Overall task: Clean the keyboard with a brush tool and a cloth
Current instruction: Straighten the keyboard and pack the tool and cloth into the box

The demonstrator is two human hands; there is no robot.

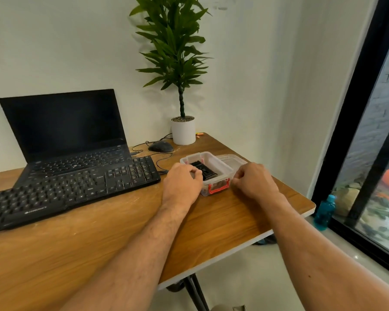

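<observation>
**Both hands at the open box, keyboard not yet touched**

Nearest: two bare forearms reaching over the brown wood-grain table (112, 239). Left hand (182, 182) against the near-left corner of the small clear plastic box with red clip latches (219, 176), fingers curled over its rim beside the black blocky item (203, 171) lying inside; whether actually pinching that item, cannot tell. Right hand (254, 181) at the box's right side, fingers loosely curled, touching or just beside the wall, holding nothing visible. Clear lid (231, 159) off, lying just behind the box.

Left of the box: long black wired keyboard (72, 189), flat on the table, overlapping the front of the open black laptop (65, 131). No cloth identifiable anywhere.

Further back: dark mouse (161, 146) with trailing cable, white pot with a tall green plant (182, 131) by the wall. Blue bottle (325, 209) on the floor by the window.

Likely risks: light box sliding or tipping if lifted from one corner only; contents spilling toward the near table edge; cable snagging when reaching across to the keyboard.
</observation>
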